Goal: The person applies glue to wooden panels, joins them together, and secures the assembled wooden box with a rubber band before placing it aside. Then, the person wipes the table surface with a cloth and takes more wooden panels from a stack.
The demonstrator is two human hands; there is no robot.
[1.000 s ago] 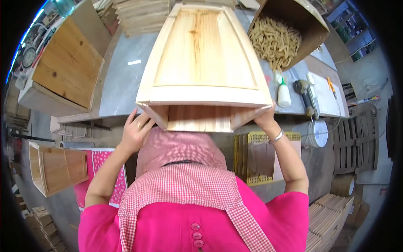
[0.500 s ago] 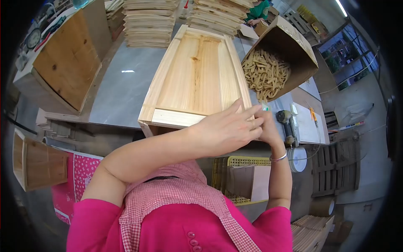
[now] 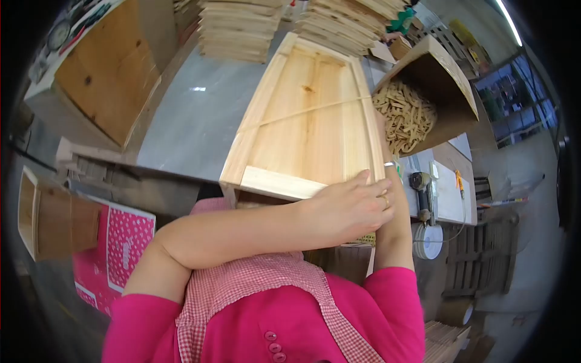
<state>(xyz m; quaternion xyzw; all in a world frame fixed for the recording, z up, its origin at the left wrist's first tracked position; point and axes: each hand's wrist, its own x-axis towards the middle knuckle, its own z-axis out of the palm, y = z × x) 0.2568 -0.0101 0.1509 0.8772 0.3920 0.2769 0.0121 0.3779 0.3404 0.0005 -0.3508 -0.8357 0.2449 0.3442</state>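
A tapered wooden box (image 3: 308,121) lies on the table with a framed panel facing up. Diagonally across that panel runs a thin tan band (image 3: 305,111). My left hand (image 3: 354,209) reaches across my body to the box's near right corner, its fingers curled over the edge there. Further along the right side is my right hand (image 3: 381,124), mostly hidden by the box, so its fingers do not show. Beside it, a tipped cardboard box (image 3: 445,91) holds a heap of tan bands (image 3: 405,115).
Stacked wooden panels (image 3: 239,30) stand at the back. A power tool (image 3: 420,190) lies at the right, above a white round tub (image 3: 428,241). Another tapered wooden box (image 3: 63,224) rests at left. A person's green sleeve (image 3: 401,21) shows at the back.
My right hand has moved away from my left, forward along the box's right side. The band now slants across the panel. The view has shifted, and the box appears further right.
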